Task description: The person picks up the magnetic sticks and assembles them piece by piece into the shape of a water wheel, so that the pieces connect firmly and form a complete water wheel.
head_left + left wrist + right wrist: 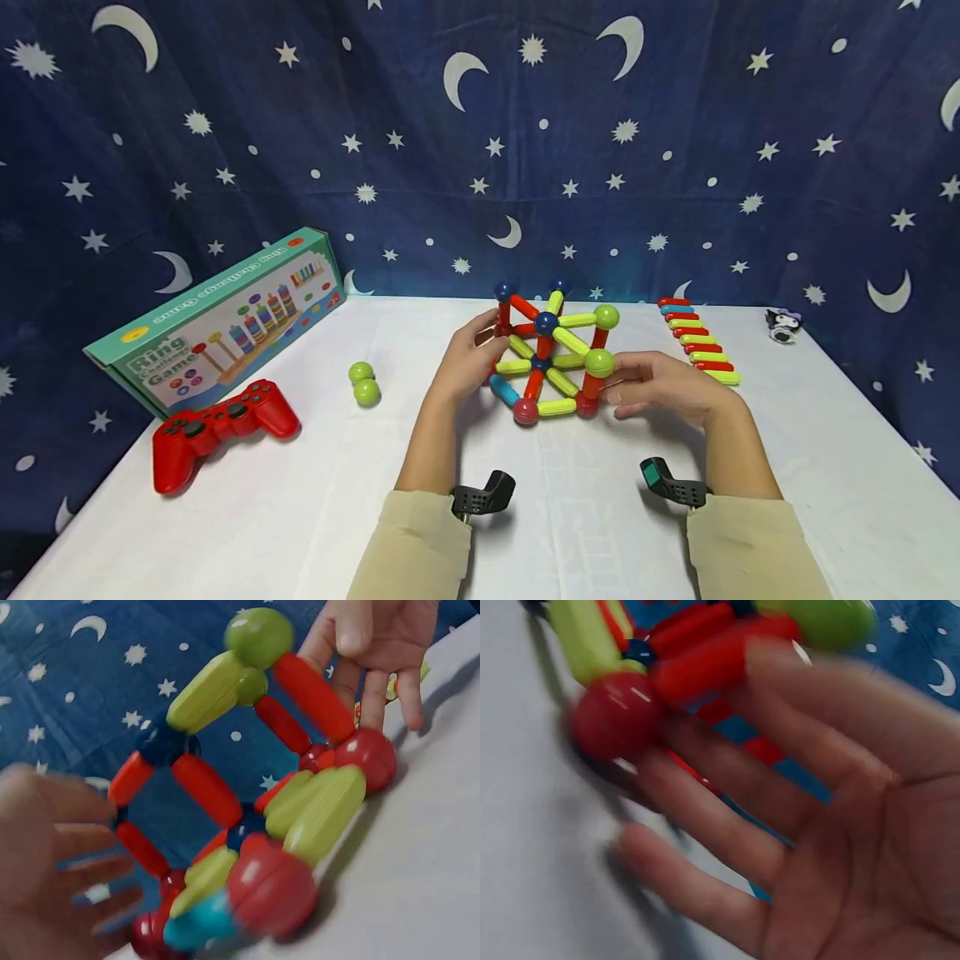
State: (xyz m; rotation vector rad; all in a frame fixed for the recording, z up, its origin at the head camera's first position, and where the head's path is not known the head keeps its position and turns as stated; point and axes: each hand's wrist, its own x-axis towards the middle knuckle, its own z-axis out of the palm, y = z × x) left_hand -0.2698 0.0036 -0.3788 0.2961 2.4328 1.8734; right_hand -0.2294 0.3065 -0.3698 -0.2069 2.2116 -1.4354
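Observation:
A structure of magnetic rods and balls [545, 324] stands on the white table in front of me. Red, yellow-green and blue rods join red, navy and green balls in two layers. My left hand [467, 360] is at its left side, fingers extended by the red uprights; the left wrist view shows this hand [64, 870] blurred. On the opposite side, my right hand [667, 385] has its fingers loosely extended beside a red upright and a lower red ball [619, 712]. Whether the fingertips touch it is hard to tell through the blur.
Two green balls [366, 392] lie left of the structure. Farther left are a red game controller [225, 425] and a Ring Challenge Game box [232, 321]. A row of coloured rods [697, 339] and a small figurine [783, 326] are at the back right.

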